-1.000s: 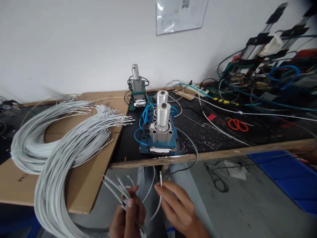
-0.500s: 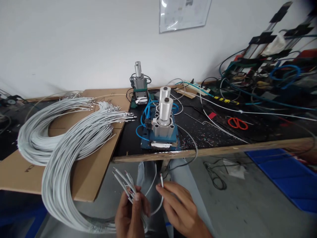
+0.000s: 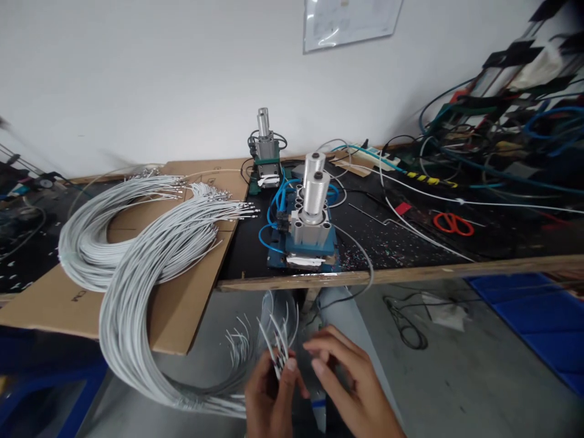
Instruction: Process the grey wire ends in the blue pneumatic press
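Observation:
My left hand [image 3: 270, 395] is closed around a small bunch of thin white wires [image 3: 276, 342], whose bare tips fan upward below the bench edge. My right hand [image 3: 351, 383] hovers just to the right of that bunch, fingers curled with the tips close to the wire ends; whether it holds a wire is unclear. Straight ahead on the black bench stands a blue pneumatic press [image 3: 306, 234] with two silver cylinders and blue hoses. A big bundle of white wires [image 3: 150, 267] drapes off a cardboard sheet [image 3: 191, 298] toward my hands.
A second coil of white wires [image 3: 91, 243] lies further left on the cardboard. A smaller press [image 3: 266, 155] stands behind. Orange scissors [image 3: 452, 224] and tangled cables [image 3: 502, 140] fill the bench's right side. A blue mat [image 3: 533, 316] lies on the floor.
The view has shifted left, so everything sits further right. My left hand has brought the wire bunch right, against my right hand. The single wire my right hand pinched upright no longer shows apart.

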The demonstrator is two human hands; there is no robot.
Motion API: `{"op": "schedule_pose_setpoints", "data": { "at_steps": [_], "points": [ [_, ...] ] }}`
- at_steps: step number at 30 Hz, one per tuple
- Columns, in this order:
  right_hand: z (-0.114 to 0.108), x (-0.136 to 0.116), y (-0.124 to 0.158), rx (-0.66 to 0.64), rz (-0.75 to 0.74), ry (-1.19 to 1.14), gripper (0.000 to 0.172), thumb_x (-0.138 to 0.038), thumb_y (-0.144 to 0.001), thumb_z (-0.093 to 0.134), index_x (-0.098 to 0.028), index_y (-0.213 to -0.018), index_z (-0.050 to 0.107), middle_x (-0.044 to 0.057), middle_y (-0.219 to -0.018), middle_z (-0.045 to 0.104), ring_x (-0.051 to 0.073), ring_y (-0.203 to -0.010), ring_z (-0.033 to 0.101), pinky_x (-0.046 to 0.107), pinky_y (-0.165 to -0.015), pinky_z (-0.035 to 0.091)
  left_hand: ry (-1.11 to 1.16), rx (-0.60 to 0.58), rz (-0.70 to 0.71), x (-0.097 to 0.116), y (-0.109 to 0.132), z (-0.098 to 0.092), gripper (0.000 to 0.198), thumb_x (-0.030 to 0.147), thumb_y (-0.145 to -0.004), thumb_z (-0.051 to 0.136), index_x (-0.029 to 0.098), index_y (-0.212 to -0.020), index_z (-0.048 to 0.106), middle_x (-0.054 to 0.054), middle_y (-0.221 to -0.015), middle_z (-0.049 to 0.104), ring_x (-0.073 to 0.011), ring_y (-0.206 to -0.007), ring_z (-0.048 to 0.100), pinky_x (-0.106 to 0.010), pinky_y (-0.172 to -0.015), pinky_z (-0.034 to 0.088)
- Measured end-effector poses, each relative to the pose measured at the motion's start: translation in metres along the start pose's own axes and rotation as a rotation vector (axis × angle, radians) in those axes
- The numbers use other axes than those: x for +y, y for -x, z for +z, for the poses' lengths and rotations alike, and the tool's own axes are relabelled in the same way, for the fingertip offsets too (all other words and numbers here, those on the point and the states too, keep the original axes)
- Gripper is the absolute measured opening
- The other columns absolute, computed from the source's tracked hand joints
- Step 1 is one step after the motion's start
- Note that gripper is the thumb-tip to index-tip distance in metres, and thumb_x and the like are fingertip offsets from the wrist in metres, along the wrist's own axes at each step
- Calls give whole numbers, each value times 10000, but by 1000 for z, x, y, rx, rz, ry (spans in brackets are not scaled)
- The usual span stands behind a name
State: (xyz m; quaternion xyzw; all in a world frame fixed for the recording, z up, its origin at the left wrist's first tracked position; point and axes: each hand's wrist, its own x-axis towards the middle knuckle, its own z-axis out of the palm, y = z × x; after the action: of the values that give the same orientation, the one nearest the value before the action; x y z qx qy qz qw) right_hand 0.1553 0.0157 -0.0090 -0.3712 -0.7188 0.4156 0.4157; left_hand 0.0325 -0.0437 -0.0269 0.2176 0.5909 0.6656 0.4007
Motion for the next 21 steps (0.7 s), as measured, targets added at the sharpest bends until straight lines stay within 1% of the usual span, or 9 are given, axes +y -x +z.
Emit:
{"op": "schedule_pose_setpoints", "data": {
  "at_steps": [3, 7, 9, 11, 13, 15, 18, 19, 21],
  "points": [
    [11, -13, -13, 7, 16, -18, 72, -198, -930, 632, -217, -908, 697, -17, -759, 612, 125, -556, 607, 212, -518, 476, -29, -84, 5, -8, 2, -3, 312, 514, -813, 806, 217, -728, 763, 30, -534, 655, -157, -501, 586, -246, -539, 477],
    [17, -14, -19, 24, -2, 18, 218, -200, -957, 616, -211, -741, 646, -34, -658, 575, 121, -556, 574, 210, -544, 444, -33, -94, 11, -13, 2, -4, 324, 533, -793, 816, 217, -727, 779, 6, -607, 704, -181, -575, 619, -252, -563, 500],
    [18, -11, -19, 25, 17, -3, 249, -214, -980, 590, -207, -736, 641, -33, -650, 576, 118, -558, 572, 208, -554, 445, -35, -105, 15, -12, 2, -3, 314, 520, -811, 805, 218, -724, 785, 8, -591, 697, -183, -581, 626, -253, -580, 504],
    [20, -9, -18, 42, 45, -28, 265, -239, -982, 591, -204, -722, 630, -33, -643, 564, 121, -558, 561, 210, -547, 442, -39, -120, 0, -11, 1, -3, 294, 513, -828, 789, 224, -773, 803, 2, -600, 715, -195, -583, 646, -265, -591, 517],
    [23, -7, -17, 52, 100, -85, 280, -288, -987, 595, -203, -722, 622, -35, -632, 549, 122, -540, 540, 212, -523, 441, -59, -132, -21, -8, 1, -4, 304, 525, -831, 777, 223, -821, 816, -14, -625, 744, -219, -594, 673, -288, -601, 533],
    [25, -6, -16, 53, 176, -171, 306, -363, -995, 596, -203, -735, 620, -40, -612, 535, 121, -512, 516, 209, -489, 443, -102, -139, -23, -5, 0, -6, 314, 525, -836, 768, 216, -808, 819, -31, -655, 770, -234, -608, 685, -307, -624, 542],
    [26, -6, -17, 45, 255, -263, 358, -468, -981, 612, -206, -737, 615, -44, -582, 521, 127, -507, 519, 200, -461, 452, -184, -144, 52, -1, -2, -8, 309, 499, -871, 734, 211, -801, 821, -49, -728, 792, -250, -694, 699, -327, -713, 550],
    [26, -6, -18, 35, 264, -278, 370, -485, -979, 611, -207, -735, 610, -48, -574, 516, 126, -500, 522, 198, -456, 449, -212, -146, 90, -1, -2, -8, 315, 491, -885, 718, 211, -780, 815, -46, -706, 776, -243, -680, 687, -321, -701, 541],
    [26, -6, -21, 8, 262, -277, 384, -490, -984, 598, -205, -728, 606, -50, -569, 509, 121, -493, 521, 199, -463, 442, -258, -147, 147, -1, -2, -9, 342, 481, -903, 696, 209, -719, 793, -27, -585, 696, -212, -566, 627, -298, -608, 498]
  ]
}}
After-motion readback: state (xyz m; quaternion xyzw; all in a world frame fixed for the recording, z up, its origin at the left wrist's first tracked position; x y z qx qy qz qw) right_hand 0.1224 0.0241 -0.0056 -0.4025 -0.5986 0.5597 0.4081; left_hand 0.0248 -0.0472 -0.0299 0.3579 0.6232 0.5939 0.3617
